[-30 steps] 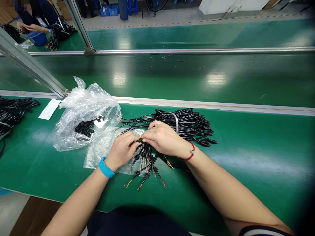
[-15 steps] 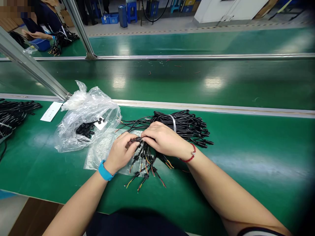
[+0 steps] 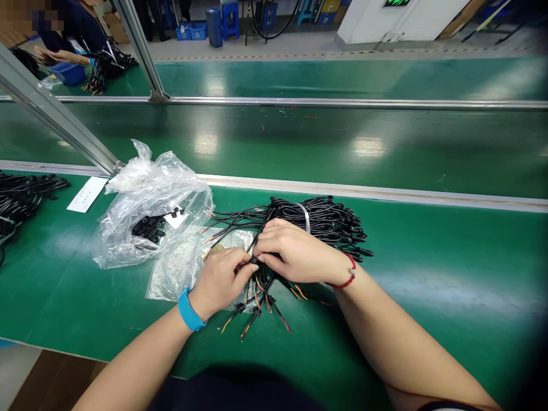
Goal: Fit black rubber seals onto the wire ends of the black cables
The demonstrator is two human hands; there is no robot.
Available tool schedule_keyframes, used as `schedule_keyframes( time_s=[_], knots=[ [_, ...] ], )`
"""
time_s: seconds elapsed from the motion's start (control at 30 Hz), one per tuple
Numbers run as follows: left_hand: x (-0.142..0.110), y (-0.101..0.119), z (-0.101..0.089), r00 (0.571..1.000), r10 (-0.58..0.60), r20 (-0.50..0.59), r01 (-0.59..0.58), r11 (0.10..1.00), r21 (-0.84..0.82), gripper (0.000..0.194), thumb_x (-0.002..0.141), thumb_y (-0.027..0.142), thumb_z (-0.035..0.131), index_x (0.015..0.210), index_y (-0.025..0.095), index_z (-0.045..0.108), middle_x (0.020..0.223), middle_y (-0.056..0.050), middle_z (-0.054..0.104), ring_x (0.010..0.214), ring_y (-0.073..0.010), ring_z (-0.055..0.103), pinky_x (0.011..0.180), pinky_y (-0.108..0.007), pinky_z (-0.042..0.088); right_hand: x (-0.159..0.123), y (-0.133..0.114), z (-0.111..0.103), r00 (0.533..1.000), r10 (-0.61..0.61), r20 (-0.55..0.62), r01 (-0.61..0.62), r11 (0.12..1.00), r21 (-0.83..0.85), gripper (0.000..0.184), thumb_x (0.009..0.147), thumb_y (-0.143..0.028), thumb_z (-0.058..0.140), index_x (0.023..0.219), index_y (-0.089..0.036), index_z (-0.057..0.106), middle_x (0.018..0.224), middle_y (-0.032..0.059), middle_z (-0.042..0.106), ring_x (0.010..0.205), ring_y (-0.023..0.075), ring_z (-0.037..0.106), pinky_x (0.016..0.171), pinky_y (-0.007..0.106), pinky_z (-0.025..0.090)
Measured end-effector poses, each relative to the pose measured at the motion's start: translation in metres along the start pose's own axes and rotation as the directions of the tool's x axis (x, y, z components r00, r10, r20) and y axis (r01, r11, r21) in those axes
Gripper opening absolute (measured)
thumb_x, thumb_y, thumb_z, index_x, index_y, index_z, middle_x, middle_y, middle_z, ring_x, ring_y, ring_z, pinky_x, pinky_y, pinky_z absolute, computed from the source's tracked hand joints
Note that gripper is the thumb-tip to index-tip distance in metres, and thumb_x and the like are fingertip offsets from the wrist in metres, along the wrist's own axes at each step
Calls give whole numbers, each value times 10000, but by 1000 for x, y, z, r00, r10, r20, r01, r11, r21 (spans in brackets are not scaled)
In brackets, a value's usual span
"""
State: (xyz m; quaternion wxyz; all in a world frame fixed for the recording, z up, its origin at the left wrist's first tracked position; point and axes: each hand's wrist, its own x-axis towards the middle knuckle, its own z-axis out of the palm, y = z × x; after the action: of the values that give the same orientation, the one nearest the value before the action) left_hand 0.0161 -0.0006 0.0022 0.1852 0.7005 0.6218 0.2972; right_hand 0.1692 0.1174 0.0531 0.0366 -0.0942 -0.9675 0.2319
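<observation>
My left hand [image 3: 222, 279], with a blue band at the wrist, pinches a small black plastic part [image 3: 254, 260] on a cable end. Meeting it from the right, my right hand [image 3: 289, 251] has its thumb and fingers closed on the same cable; the fingers cover much of it. Behind the right hand lies a bundle of black cables [image 3: 325, 220], bound with a pale tie. Below the hands several cable ends [image 3: 257, 313] fan out, with black parts on them and red and yellow bare-tipped wires.
A clear plastic bag [image 3: 154, 182] holding small black parts [image 3: 148, 228] lies left of the hands, beside a flat clear bag [image 3: 171, 277]. A white card [image 3: 88, 194] and more black cables [image 3: 25, 197] lie further left. A metal post [image 3: 60, 108] rises at left. Across the belt, a person handles cables.
Both hands have shifted slightly right and toward me, still together at the cable. The left hand now covers more of the cable ends beneath it.
</observation>
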Motion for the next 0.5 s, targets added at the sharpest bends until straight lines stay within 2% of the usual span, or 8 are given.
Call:
schedule_keyframes(
  time_s=[0.07, 0.17, 0.27, 0.4, 0.47, 0.5],
  knots=[
    [-3, 2, 0, 994, 22, 102, -31, 996, 86, 160, 878, 275, 505, 760, 175, 548, 702, -23, 623, 655, -174, 578, 595, -293, 418, 5, -2, -1, 997, 52, -53, -52, 999, -5, 187, 854, -105, 484, 912, -168, 651, 814, 33, 652, 805, 161, 559, 822, 316, 386],
    [-7, 3, 3, 971, 47, 233, -100, 970, 220, 146, 883, 244, 484, 781, 167, 556, 751, -45, 647, 705, -203, 611, 628, -319, 452, 24, -6, 9, 974, 171, -149, -197, 963, -185, 197, 884, -114, 453, 967, -142, 630, 892, 75, 635, 856, 188, 540, 788, 321, 392],
    [-11, 3, 6, 958, 77, 276, -146, 959, 241, 144, 885, 248, 487, 798, 166, 566, 761, -46, 652, 729, -208, 625, 651, -327, 475, 46, -10, 27, 983, 164, -87, -185, 907, -378, 127, 885, -156, 498, 890, -136, 623, 890, 81, 608, 851, 209, 508, 744, 331, 373],
    [-12, -2, -4, 935, 221, 277, -268, 953, 143, 217, 893, 333, 485, 803, 163, 586, 757, -40, 653, 731, -197, 622, 650, -317, 476, 66, -11, 47, 993, 117, -30, -118, 892, -437, 127, 906, -182, 493, 893, -147, 614, 885, 69, 580, 838, 199, 478, 718, 321, 349],
    [-9, -8, -19, 944, 271, 190, -293, 951, 97, 241, 904, 325, 463, 784, 163, 595, 751, -38, 653, 729, -185, 612, 651, -305, 465, 72, -10, 52, 996, 92, -22, -92, 896, -434, 130, 908, -192, 496, 871, -153, 614, 885, 68, 574, 839, 196, 469, 715, 319, 342],
    [-7, -12, -28, 960, 258, 111, -268, 960, 86, 244, 909, 311, 451, 786, 164, 601, 754, -38, 654, 732, -180, 607, 657, -299, 460, 74, -9, 54, 997, 79, -25, -82, 900, -429, 139, 908, -199, 498, 844, -154, 613, 876, 68, 576, 836, 197, 468, 712, 319, 342]
  ],
)
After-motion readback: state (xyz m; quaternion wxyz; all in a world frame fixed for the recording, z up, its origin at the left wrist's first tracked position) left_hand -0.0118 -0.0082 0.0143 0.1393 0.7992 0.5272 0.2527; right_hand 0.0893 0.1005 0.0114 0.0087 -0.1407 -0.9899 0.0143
